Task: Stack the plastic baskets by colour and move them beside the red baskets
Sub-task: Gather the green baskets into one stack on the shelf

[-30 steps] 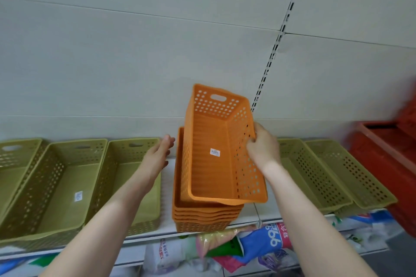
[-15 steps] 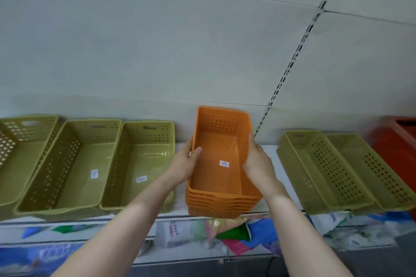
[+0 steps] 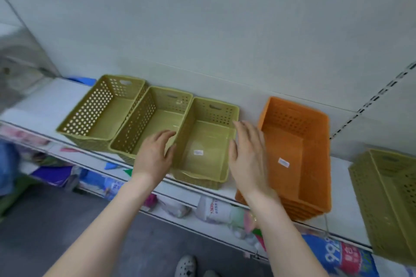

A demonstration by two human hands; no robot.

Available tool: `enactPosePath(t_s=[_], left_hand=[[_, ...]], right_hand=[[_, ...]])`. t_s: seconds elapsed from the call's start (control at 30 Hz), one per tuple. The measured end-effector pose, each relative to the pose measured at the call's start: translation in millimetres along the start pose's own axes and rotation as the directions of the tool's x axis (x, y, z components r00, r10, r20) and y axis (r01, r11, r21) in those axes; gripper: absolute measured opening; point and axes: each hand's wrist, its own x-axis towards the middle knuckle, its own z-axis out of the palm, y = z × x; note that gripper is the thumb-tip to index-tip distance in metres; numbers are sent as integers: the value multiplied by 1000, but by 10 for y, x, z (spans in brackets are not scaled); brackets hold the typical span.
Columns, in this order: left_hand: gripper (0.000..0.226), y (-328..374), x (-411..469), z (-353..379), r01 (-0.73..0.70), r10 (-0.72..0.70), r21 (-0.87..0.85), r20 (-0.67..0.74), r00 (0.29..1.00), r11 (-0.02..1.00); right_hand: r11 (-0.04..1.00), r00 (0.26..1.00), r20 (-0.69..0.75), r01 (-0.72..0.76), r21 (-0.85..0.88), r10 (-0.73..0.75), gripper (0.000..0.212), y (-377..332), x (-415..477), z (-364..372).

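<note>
Flanking the long rims of the green basket (image 3: pixel 209 139), left hand (image 3: pixel 154 156) and right hand (image 3: pixel 248 155) hover, fingers straight, gripping nothing.

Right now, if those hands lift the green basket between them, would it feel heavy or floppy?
Probably light: the green basket is empty, and its walls are full of holes. Likely stiff enough, since those walls stand straight. On the smooth shelf, a push would probably slide it rather than tip it.
</note>
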Motion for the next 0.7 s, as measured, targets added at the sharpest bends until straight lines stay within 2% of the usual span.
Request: enactPosePath(t_s=[0.07, 0.17, 0.23, 0.33, 0.4, 0.43, 0.6, 0.7], left_hand=[[36, -220, -77, -69, 58, -58, 72, -1, 998, 996], [40, -491, -167, -133, 100, -108, 147, 46, 993, 984], [39, -651, -217, -139, 66, -86, 203, 92, 992, 977], [45, -839, -231, -109, -50, 7, 270, 158, 987, 962], [41, -955, -212, -117, -104, 55, 282, 175, 983, 954], [39, -978, -208, -113, -130, 80, 285, 180, 980, 950], [36, -1172, -96, -203, -317, 245, 218, 302, 921, 923], [35, -1384, 95, -378, -386, 360, 84, 224, 905, 919]], right_hand=[[997, 989, 149, 22, -68, -11, 49, -116, 18, 192], [984, 925, 368, -36, -172, 98, 61, -201, 106, 370], [964, 870, 444, -115, -239, 214, 68, -246, 168, 471], [880, 763, 479, -247, -405, 434, 77, -252, 198, 666], [829, 702, 466, -344, -440, 539, 84, -235, 166, 820], [815, 696, 448, -368, -448, 561, 84, -207, 154, 856], [756, 756, 257, -435, -488, 601, 66, -239, 277, 803], [727, 811, 76, -474, -497, 581, 55, -475, 464, 630]])
